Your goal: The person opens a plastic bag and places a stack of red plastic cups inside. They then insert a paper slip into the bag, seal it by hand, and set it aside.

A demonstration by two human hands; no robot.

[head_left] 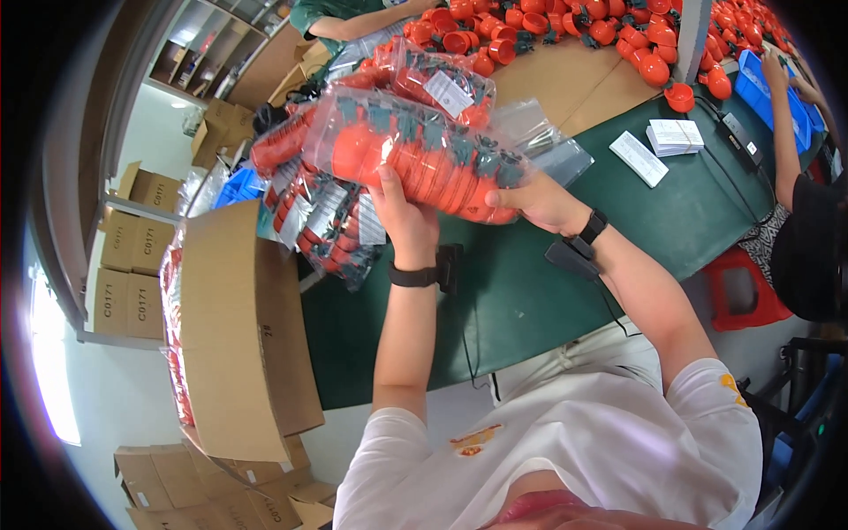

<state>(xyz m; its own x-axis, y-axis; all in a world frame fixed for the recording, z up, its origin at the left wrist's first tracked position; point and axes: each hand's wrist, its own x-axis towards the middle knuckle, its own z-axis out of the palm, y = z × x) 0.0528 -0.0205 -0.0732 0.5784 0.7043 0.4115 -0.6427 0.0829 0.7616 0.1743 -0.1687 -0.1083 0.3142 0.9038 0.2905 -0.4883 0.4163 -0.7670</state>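
Counter (521, 291): dk green; cardboard sheet (583, 84) + heap of loose red cups (539, 22) on far side; bkgd has stacked cartons (132, 247) at far L.
Held bag (397, 150): clear plastic, full of red cups w/ dk green parts, tilted, up in front of the bag pile (331, 216) (can't tell if it touches pile).
L grip (409, 221): partly closed on bag's near side, thumb on front; other fingers mostly hidden.
R grip (549, 205): partly closed at bag's R end, thumb across near corner; other fingers hidden behind.
Carton (221, 318): big, open, L of the person, beside counter, red stuff showing at its outer edge.
Slips (676, 138): white stack, R side, near black device (738, 140) w/ cable.
Co-worker's arm (783, 132): far R, by blue bin (767, 102).
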